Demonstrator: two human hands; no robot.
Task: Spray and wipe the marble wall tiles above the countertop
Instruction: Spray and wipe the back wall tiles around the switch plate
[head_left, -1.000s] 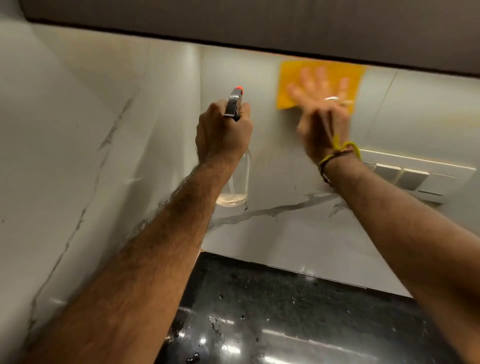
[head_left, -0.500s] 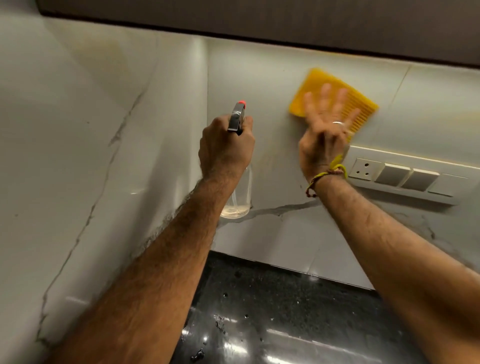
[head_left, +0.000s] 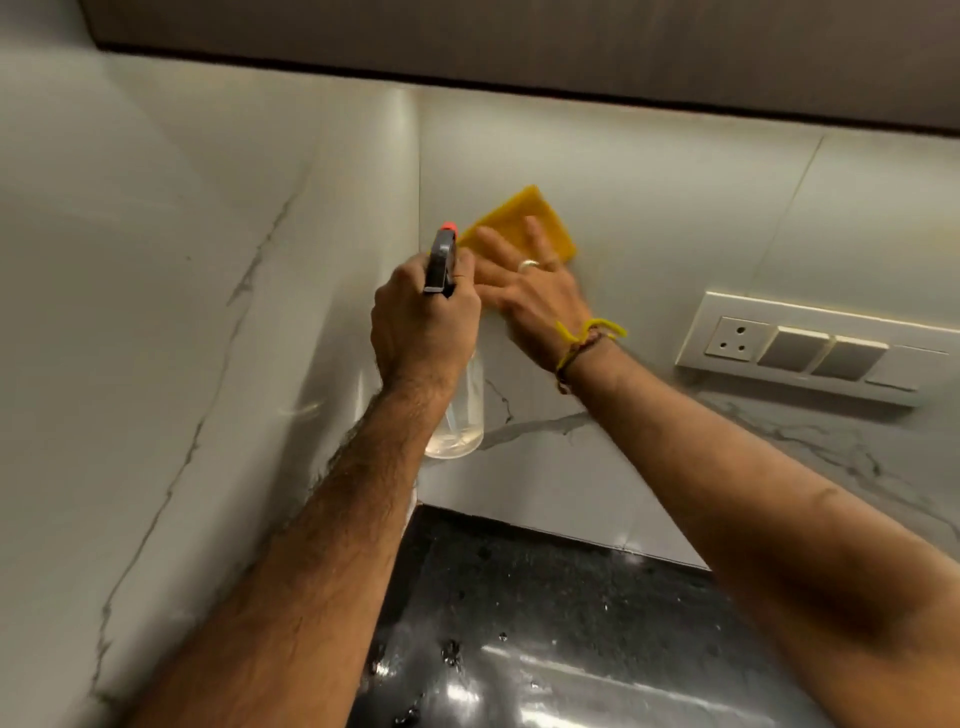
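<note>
My left hand grips the neck of a clear spray bottle with a black trigger head and orange nozzle, held upright near the wall corner. My right hand lies flat with straight fingers on a yellow cloth, pressing it against the back marble wall tile just right of the corner. The cloth's lower left part is hidden behind the bottle head and my fingers. A ring and a yellow thread band show on my right hand and wrist.
A white switch and socket plate is mounted on the back wall to the right. The black countertop below carries water drops. The side marble wall runs along the left. A dark cabinet underside hangs overhead.
My right hand has swept the yellow cloth down and to the left, from near the cabinet toward the corner. My left hand has kept the spray bottle almost still.
</note>
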